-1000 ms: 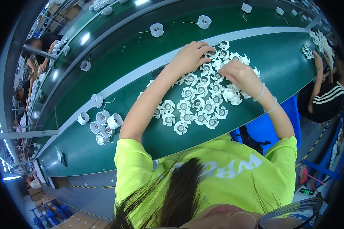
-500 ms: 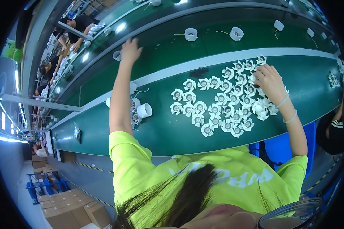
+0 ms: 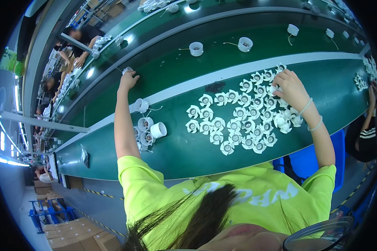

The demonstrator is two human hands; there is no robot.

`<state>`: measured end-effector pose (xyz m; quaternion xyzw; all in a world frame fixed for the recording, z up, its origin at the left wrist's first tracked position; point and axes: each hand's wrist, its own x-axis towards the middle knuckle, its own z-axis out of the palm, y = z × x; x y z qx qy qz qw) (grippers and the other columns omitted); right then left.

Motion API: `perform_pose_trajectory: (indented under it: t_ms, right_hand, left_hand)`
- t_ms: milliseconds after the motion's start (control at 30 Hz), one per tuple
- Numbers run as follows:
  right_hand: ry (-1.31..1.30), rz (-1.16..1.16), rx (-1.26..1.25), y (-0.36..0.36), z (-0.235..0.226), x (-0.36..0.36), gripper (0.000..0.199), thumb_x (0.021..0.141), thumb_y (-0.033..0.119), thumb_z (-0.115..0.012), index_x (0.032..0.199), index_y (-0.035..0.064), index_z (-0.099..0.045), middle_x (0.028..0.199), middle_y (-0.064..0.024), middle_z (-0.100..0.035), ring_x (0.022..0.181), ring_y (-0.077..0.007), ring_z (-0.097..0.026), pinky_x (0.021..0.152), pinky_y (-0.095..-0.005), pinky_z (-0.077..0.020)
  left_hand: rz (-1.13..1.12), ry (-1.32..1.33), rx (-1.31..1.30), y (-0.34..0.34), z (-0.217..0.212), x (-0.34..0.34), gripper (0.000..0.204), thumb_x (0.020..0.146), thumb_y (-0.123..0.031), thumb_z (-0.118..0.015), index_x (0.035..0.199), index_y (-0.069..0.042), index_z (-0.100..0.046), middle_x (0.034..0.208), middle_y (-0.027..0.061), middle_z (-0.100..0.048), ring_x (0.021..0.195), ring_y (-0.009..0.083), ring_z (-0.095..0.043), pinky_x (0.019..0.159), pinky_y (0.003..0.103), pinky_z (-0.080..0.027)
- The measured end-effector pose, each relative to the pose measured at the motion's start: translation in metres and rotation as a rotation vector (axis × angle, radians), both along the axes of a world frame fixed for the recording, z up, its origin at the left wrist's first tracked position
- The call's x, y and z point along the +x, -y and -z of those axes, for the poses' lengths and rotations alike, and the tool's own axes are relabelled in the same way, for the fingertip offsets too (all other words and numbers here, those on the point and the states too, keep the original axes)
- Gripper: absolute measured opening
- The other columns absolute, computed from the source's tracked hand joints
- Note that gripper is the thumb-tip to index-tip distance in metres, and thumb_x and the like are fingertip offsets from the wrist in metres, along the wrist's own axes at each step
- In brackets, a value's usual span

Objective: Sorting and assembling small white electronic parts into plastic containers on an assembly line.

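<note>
On the green belt, from your head camera, your left hand (image 3: 128, 79) stretches far out, closed around a white cup (image 3: 127, 69), while your right hand (image 3: 290, 86) pinches a white finned piece (image 3: 273, 89) among the finned pieces (image 3: 234, 121)

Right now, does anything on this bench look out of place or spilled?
Only a small dark smudge on the white strip, above the white fan-shaped parts. One white cup lies tipped on its side.
</note>
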<state>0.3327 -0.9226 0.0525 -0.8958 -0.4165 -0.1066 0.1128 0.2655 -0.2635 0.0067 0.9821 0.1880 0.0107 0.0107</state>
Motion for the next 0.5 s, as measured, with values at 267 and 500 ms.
perform_pose_trajectory:
  t_ms: [267,500]
  right_hand:
    - [0.097,0.255,0.142,0.002,-0.002,0.152,0.044,0.086,0.016,-0.071,0.129,0.0126,-0.06,0.12,-0.0137,-0.063,0.109,-0.0346,-0.061,0.098,-0.0414,-0.0485]
    - [-0.24,0.629,0.52,0.066,0.051,0.302,0.068,0.097,0.054,-0.057,0.15,0.0131,-0.046,0.14,-0.0147,-0.058,0.124,-0.0298,-0.058,0.106,-0.0381,-0.043]
  left_hand:
    - [-0.212,0.253,0.124,0.003,-0.006,0.001,0.058,0.085,-0.034,-0.073,0.14,-0.024,-0.057,0.147,0.0152,-0.047,0.126,0.0417,-0.05,0.099,0.054,-0.049]
    - [-0.077,0.388,-0.118,-0.065,0.036,-0.012,0.07,0.083,-0.041,-0.075,0.145,-0.02,-0.051,0.147,0.0212,-0.044,0.131,0.041,-0.047,0.109,0.047,-0.043]
